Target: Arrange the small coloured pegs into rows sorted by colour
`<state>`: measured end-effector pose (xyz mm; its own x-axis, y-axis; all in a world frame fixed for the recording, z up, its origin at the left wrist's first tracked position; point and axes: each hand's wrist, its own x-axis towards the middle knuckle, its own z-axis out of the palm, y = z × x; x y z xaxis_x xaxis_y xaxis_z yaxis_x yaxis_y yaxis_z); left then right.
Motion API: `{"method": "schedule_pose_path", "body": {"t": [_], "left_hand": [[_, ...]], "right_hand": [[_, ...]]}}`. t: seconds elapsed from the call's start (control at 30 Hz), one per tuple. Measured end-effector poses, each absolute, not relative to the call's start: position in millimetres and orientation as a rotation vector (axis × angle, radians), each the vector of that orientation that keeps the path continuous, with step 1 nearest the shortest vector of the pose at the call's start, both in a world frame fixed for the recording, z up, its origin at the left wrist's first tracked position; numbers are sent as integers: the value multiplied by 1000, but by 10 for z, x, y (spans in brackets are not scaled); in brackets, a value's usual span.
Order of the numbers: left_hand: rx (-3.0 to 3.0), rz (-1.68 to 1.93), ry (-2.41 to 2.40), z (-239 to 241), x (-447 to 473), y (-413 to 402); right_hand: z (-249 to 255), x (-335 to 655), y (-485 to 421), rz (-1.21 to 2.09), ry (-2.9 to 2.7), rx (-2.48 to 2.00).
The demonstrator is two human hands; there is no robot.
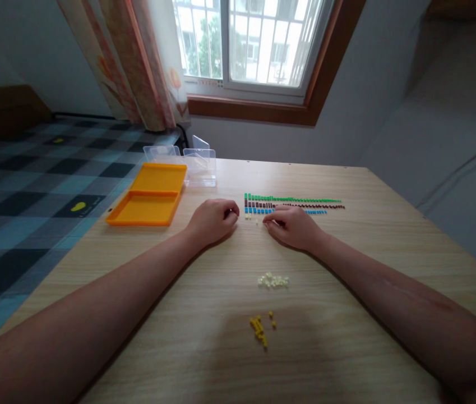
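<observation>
My left hand (216, 220) rests on the table with its fingers curled, just left of the rows of small pieces. Whatever its fingertips may hold is hidden. My right hand (291, 225) is closed in a pinch at the front of the rows; what is in it is too small to make out. Green pieces (292, 199) form the back row. Before it run a row of brown pieces (258, 205) and a row of blue pieces (255, 211), partly covered by my right hand. A few cream pieces (247, 216) stand in front, between my hands.
A loose pile of cream pieces (273, 281) lies nearer me, with yellow pieces (258, 330) closer still. An open orange case (145, 209) sits at the left edge, clear plastic boxes (200, 174) behind it. A checked bed (44, 191) adjoins the table (170, 336).
</observation>
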<state>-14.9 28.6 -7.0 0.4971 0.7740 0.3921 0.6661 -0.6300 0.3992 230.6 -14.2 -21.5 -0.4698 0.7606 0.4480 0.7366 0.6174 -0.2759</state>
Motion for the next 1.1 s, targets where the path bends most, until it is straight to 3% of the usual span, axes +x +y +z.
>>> {"method": "schedule_pose_path", "body": {"t": [1.1], "left_hand": [[2480, 808, 1319, -49, -150, 279]], "right_hand": [[-202, 2227, -215, 1, -2337, -1241]]}}
